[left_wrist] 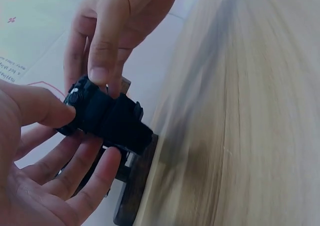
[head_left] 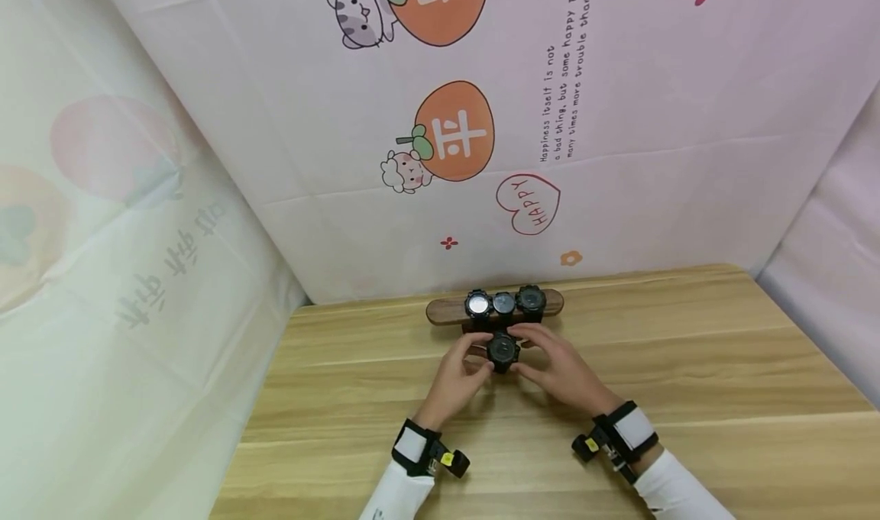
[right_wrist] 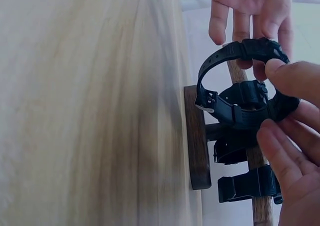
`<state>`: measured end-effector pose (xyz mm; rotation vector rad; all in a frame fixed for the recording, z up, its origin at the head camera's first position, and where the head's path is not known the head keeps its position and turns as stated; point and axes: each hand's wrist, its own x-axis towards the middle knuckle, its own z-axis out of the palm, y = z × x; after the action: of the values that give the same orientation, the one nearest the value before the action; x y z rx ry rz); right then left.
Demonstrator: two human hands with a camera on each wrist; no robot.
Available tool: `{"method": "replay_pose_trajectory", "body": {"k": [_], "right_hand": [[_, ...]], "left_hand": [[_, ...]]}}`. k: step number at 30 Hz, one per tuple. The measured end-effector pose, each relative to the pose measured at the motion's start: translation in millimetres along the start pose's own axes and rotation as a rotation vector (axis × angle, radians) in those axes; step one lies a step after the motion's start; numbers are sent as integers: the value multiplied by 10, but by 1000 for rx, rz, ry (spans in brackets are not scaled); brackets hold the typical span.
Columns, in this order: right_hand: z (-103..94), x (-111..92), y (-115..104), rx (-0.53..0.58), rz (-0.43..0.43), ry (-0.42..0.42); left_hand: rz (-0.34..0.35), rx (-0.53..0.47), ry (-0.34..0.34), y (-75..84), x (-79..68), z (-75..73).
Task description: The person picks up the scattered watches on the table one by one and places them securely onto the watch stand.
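A black wristwatch [head_left: 503, 350] is held between both hands in front of a wooden watch stand [head_left: 443, 311]. My left hand [head_left: 459, 376] pinches the watch case from its left side, thumb on the edge. From the other side my right hand [head_left: 565, 369] grips the case with thumb and fingers. In the right wrist view the strap of the watch [right_wrist: 212, 68] forms a buckled loop hanging off the case. On the stand's bar sit three more watches: one with a bright face [head_left: 477, 303], a smaller one [head_left: 504, 303], and a dark one [head_left: 531, 299].
The wood-grain table [head_left: 344, 398] stretches to both sides of the hands. A printed white cloth [head_left: 330, 245] stands upright behind its back edge, close to the stand. The stand's dark base [right_wrist: 198, 141] rests near that edge. Another cloth wall [head_left: 137, 276] rises at the left.
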<state>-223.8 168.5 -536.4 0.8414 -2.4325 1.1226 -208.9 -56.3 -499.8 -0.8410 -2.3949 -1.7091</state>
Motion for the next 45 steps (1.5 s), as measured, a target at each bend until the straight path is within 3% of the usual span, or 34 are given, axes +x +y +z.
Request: {"method": "replay_pose_trajectory", "body": {"k": [8, 11, 21, 28, 34, 42, 45], "right_hand": [[-8, 17, -38, 33, -66, -6], [-5, 16, -47, 43, -76, -13], [13, 0, -83, 84, -73, -49], [11, 1, -71, 97, -69, -77], [41, 16, -31, 156, -74, -22], [-59, 51, -251, 164, -51, 3], [-57, 48, -235, 155, -52, 14]], "left_hand": [[144, 63, -46, -20, -12, -69], [167, 86, -70, -67, -10, -70], [72, 187, -99, -437, -40, 40], [91, 169, -80, -447, -44, 56], [59, 173, -70, -446, -39, 52], [95, 144, -40, -479, -32, 67], [105, 135, -32, -486, -32, 78]]}}
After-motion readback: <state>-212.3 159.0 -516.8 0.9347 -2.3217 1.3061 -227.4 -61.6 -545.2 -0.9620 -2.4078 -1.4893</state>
